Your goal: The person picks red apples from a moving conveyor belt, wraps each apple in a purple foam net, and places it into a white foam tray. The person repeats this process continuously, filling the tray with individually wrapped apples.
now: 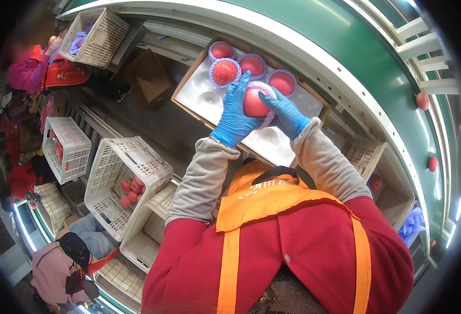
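Observation:
Both my hands wear blue gloves and meet around one red apple [255, 102] above a cardboard box. My left hand [236, 116] wraps the fruit's left side, fingers pointing up. On the right, my right hand [285, 111] grips it with the thumb across its front. A pale foam net [267, 118] shows along the apple's right and lower edge. Inside the box [193, 113], a white moulded tray [199, 92] bears several apples in purple foam nets, among them one apple [225, 72] at the left and another [282, 83] at the right.
A green conveyor [325, 47] curves behind the box, with loose apples [422, 101] at the right. Left of me stands a white crate [107, 172] with several apples. Purple foam nets lie in a crate [102, 44] at upper left and in a pile [412, 226]. Co-workers [57, 272] are at the left.

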`<act>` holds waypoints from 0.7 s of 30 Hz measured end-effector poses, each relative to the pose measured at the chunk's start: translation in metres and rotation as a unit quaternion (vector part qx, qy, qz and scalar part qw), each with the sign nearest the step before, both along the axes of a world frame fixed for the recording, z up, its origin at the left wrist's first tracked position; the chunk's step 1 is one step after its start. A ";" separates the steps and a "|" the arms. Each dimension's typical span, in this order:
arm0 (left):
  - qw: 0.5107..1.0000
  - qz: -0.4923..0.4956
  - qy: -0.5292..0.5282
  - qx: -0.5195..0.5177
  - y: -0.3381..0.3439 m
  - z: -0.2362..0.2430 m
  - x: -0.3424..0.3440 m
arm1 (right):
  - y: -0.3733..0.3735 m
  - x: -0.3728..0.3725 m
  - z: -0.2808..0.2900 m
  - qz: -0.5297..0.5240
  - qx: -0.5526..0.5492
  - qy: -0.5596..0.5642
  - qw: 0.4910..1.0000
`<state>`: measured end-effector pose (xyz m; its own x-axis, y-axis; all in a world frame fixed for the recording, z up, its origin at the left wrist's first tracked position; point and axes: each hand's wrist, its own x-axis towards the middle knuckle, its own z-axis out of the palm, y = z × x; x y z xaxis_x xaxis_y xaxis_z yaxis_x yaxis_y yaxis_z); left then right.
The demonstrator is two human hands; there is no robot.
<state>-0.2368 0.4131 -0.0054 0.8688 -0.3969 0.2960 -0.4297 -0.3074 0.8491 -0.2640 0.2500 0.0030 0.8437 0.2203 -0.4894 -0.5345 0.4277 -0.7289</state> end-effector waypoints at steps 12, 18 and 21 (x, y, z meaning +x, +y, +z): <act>0.957 -0.021 0.241 -0.160 -0.001 -0.018 -0.015 | 0.005 -0.013 -0.011 -0.040 0.218 0.095 0.970; 0.999 -0.028 -0.003 -0.028 0.016 -0.015 -0.017 | 0.008 -0.018 -0.031 -0.013 0.219 0.037 0.975; 0.992 -0.089 -0.003 0.089 0.027 -0.006 -0.016 | 0.019 -0.018 -0.044 0.007 0.136 -0.017 0.991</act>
